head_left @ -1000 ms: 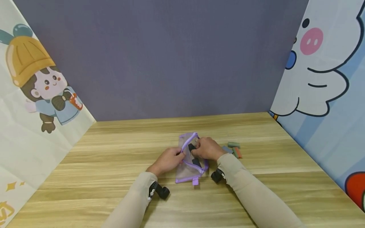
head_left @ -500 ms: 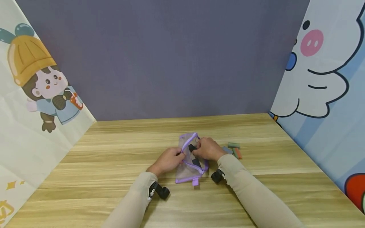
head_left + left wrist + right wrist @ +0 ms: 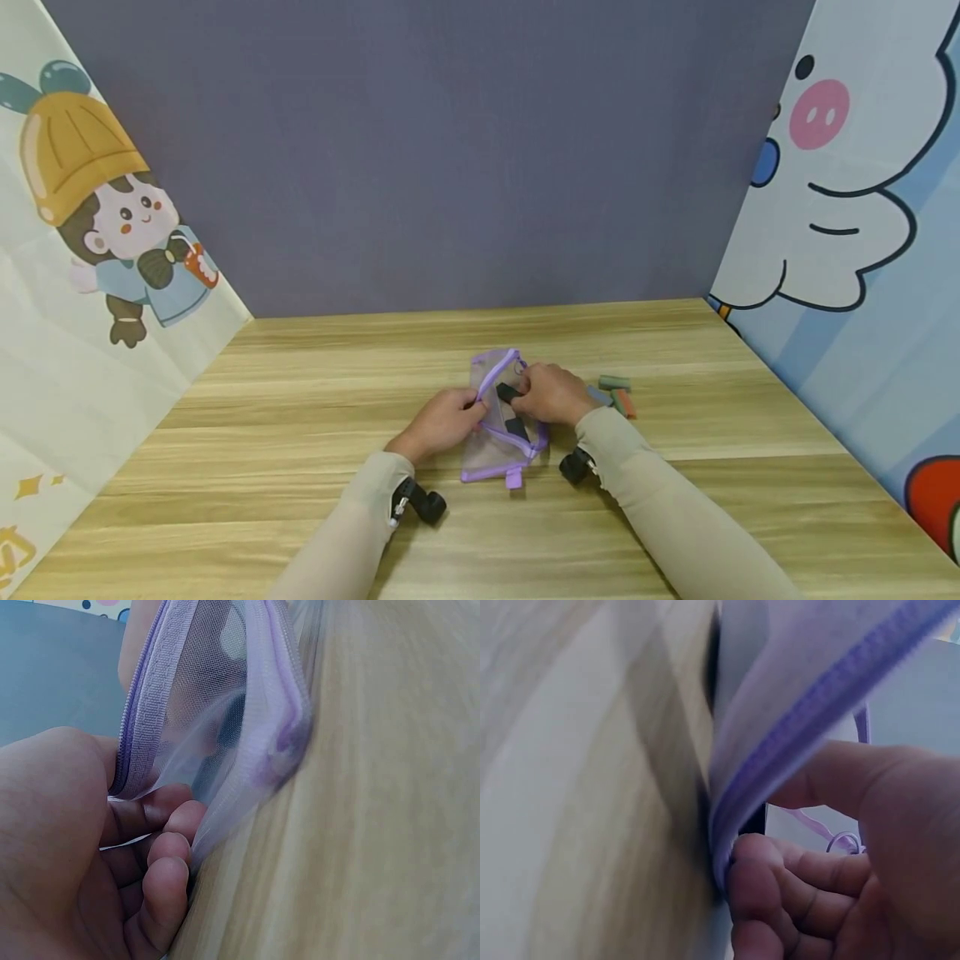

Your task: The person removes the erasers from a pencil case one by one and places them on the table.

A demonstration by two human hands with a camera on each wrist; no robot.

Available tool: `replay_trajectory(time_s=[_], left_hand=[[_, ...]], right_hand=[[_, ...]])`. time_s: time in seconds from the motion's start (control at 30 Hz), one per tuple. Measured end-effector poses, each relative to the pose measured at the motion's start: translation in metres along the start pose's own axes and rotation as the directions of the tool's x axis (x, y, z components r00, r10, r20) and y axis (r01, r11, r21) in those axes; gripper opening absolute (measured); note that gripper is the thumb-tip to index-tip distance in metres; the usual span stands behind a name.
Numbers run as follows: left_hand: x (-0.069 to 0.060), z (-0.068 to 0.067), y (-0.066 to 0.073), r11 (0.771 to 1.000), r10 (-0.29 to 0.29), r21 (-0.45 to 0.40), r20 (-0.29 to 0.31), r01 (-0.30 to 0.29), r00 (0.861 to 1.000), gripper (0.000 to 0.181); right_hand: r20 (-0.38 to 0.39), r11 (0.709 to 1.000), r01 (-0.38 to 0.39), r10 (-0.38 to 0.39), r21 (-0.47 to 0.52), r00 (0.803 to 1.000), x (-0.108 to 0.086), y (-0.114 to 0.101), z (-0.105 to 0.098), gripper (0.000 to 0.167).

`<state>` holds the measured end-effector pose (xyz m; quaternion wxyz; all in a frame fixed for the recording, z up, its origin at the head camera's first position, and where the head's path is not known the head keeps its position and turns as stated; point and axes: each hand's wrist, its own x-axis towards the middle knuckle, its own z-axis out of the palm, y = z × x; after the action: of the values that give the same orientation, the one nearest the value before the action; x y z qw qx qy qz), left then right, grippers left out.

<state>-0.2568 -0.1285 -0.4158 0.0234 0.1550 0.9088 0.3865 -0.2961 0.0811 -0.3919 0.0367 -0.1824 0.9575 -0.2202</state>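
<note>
A mesh zipper pouch point(image 3: 487, 457) with purple trim lies on the table, its zipped mouth spread wide. My left hand point(image 3: 442, 423) pinches the near-left lip of that mouth. In the left wrist view, the left fingers point(image 3: 169, 881) curl against the sheer mesh point(image 3: 206, 675). Reaching into the mouth from the right, my right hand point(image 3: 557, 394) pinches a small dark block point(image 3: 507, 392). A second dark block point(image 3: 517, 427) sits lower in the pouch. From the right wrist, the purple zipper edge point(image 3: 795, 735) crosses in front of the fingers and mostly hides the held block.
Right of the right hand, several small pieces lie on the wooden table point(image 3: 300, 375): a green roll point(image 3: 615, 382), an orange-and-green piece point(image 3: 626, 403) and a bluish piece point(image 3: 598, 395). A grey panel point(image 3: 480, 167) stands behind, with cartoon-printed sheets at both sides.
My right hand has shifted slightly to the right, and the dark block at its fingertips has moved with it. The left hand and the pouch stay in place.
</note>
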Motion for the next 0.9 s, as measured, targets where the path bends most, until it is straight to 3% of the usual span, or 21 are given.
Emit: replay_trajectory(time_s=[0.5, 0.9], left_hand=[[-0.0009, -0.0011, 0.0018, 1.0, -0.002, -0.021, -0.001, 0.002, 1.0, 0.029], [-0.0015, -0.0001, 0.0016, 1.0, -0.01, -0.016, -0.009, 0.01, 1.0, 0.029]], right_hand=[[0.058, 1.0, -0.008, 0.007, 0.02, 0.998, -0.0025, 0.0021, -0.0049, 0.021], [0.04, 0.999, 0.031, -0.03, -0.018, 0.999, -0.0021, 0.0051, -0.0039, 0.018]])
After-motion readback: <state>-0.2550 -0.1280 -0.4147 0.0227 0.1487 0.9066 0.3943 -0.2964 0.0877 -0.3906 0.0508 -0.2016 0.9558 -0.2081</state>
